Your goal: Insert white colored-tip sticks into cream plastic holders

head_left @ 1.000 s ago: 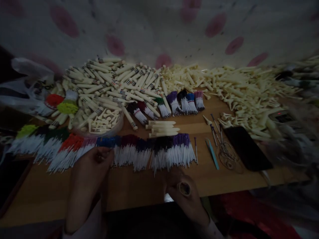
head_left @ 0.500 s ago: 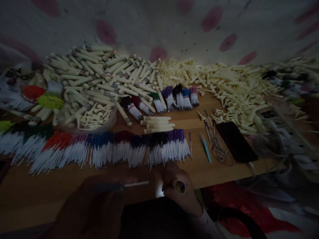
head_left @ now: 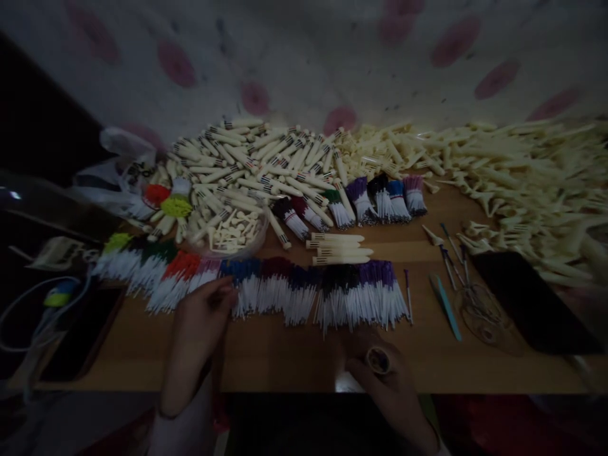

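Note:
My left hand (head_left: 202,326) reaches to the row of thin pen refills, its thumb and fingers pinched together at the edge of the pink refills (head_left: 208,269) and blue refills (head_left: 244,272). What lies between those fingertips is too dark to make out. Close to the table's front edge, my right hand (head_left: 392,389) is wrapped round a cream pen barrel (head_left: 379,360). The barrel's round open end faces up toward me, with dark and purple tips inside. Ahead of that hand lie black refills (head_left: 339,291) and purple refills (head_left: 382,288), white-stemmed with coloured ends.
Several finished-looking cream pens (head_left: 339,247) lie behind the refill row. A clear tub (head_left: 259,244) holds small cream parts. Heaps of pens (head_left: 266,152) and cream parts (head_left: 532,164) line the back. Turquoise tweezers (head_left: 446,307) and a black phone (head_left: 536,304) lie right.
My left hand has moved forward to the refill row; the thin white stick it held out is no longer visible. My right hand still holds the pen barrel. The view has shifted left.

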A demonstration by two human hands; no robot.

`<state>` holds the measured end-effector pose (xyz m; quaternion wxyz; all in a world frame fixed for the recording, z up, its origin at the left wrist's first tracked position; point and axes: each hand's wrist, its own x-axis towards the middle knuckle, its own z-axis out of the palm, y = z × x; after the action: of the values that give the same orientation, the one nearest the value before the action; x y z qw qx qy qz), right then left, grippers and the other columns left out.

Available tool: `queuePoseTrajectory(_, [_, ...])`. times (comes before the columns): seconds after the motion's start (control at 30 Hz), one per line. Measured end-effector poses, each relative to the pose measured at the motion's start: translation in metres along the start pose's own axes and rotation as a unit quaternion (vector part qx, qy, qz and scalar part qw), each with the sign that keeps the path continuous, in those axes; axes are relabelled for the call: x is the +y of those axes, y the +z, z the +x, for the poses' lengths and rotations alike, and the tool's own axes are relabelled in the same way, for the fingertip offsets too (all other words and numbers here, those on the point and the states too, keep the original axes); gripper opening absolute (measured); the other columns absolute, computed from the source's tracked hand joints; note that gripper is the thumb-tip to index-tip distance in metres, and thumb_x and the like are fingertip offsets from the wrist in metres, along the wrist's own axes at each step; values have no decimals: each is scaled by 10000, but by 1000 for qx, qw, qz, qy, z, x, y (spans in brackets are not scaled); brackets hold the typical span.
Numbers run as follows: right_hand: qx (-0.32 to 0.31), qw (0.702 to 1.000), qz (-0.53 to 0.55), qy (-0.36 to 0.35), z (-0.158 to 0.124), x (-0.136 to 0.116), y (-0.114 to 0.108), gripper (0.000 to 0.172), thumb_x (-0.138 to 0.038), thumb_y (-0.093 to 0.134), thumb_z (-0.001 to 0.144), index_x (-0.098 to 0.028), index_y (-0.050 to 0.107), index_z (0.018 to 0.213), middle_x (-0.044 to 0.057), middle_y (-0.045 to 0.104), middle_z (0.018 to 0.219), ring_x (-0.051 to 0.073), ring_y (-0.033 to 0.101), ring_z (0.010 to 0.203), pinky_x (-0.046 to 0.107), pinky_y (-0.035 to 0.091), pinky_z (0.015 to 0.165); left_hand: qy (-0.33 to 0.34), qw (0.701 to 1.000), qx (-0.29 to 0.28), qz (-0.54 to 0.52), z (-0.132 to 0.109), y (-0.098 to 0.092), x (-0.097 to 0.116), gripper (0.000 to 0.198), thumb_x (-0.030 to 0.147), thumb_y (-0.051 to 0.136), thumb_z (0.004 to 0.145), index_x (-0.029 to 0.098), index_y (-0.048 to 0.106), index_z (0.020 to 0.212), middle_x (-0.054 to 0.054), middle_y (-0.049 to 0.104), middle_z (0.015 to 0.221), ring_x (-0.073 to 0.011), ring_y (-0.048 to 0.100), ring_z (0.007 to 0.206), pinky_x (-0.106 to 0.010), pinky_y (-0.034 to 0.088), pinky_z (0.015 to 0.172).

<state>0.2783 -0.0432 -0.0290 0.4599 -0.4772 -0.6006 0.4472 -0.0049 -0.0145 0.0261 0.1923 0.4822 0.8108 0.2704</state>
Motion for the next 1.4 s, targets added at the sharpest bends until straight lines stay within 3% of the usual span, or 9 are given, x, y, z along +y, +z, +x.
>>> queuePoseTrajectory(0.13, [12, 999, -34, 2, 0, 0, -2, 379, -307, 674, 835, -227, 455, 537, -38, 433, 530, 137, 424, 509, 260, 356, 462, -22, 1000, -6, -14, 12, 6, -5, 513, 389, 570, 782, 142, 677, 1218, -83, 799, 906, -271, 745, 872, -381, 563, 819])
queuePoseTrajectory(0.3, [21, 1000, -24, 0, -2, 3, 1, 392, -334, 678, 867, -222, 509, 532, -33, 477, 513, 137, 463, 492, 248, 375, 448, -22, 998, 5, -57, 5, 7, -2, 480, 422, 570, 817, 158, 667, 1206, -97, 796, 953, -280, 735, 931, -407, 545, 876])
queuePoseTrajectory(0.43, [-16, 997, 15, 75, 5, -11, 18, 155, -350, 670, 897, -229, 751, 844, 32, 746, 774, 200, 678, 677, 265, 520, 574, -31, 979, -27, -198, -18, 5, 14, 441, 460, 658, 815, 188, 683, 1160, -63, 793, 946, -242, 753, 892, -346, 589, 813])
queuePoseTrajectory(0.6, [-84, 990, 86, 73, 28, -41, 42, 213, -329, 644, 906, -251, 785, 1046, 44, 793, 954, 232, 734, 858, 300, 577, 731, -6, 966, -106, -236, -55, 4, 43, 336, 381, 672, 834, 254, 731, 1140, -25, 794, 924, -211, 758, 879, -293, 603, 798])
queuePoseTrajectory(0.83, [-125, 978, 144, 88, 33, -48, 35, 240, -420, 669, 898, -223, 783, 822, 15, 729, 761, 194, 663, 733, 290, 531, 661, 5, 929, -184, -320, -67, 12, 49, 292, 315, 674, 849, 251, 712, 1131, 8, 753, 819, -162, 722, 802, -241, 576, 767])
queuePoseTrajectory(1.0, [-119, 973, 167, 105, 31, -53, 32, 216, -403, 695, 862, -197, 751, 830, 17, 702, 750, 173, 628, 690, 281, 499, 628, -25, 881, -250, -401, -67, 18, 50, 324, 327, 677, 865, 218, 623, 1165, 27, 689, 715, -148, 672, 693, -242, 549, 709])
queuePoseTrajectory(1.1, [-87, 978, 160, 104, 31, -58, 35, 182, -365, 701, 836, -194, 705, 774, -4, 647, 689, 149, 574, 637, 260, 468, 584, -36, 880, -243, -407, -72, 26, 52, 331, 353, 663, 881, 223, 596, 1178, 24, 673, 758, -133, 641, 676, -220, 514, 654])
queuePoseTrajectory(1.27, [-51, 974, 175, 133, 31, -63, 35, 221, -373, 752, 786, -197, 638, 716, -31, 571, 616, 117, 489, 566, 235, 424, 529, -28, 903, -191, -385, -82, 36, 55, 200, 386, 636, 908, 233, 602, 1033, -4, 681, 911, -151, 656, 855, -225, 517, 776])
queuePoseTrajectory(1.4, [-61, 957, 219, 182, 28, -62, 33, 273, -407, 811, 740, -195, 642, 704, -75, 447, 536, 78, 356, 496, 210, 324, 472, -23, 867, -193, -459, -86, 40, 56, 207, 405, 706, 857, 216, 623, 876, 15, 640, 824, -130, 600, 791, -195, 475, 710])
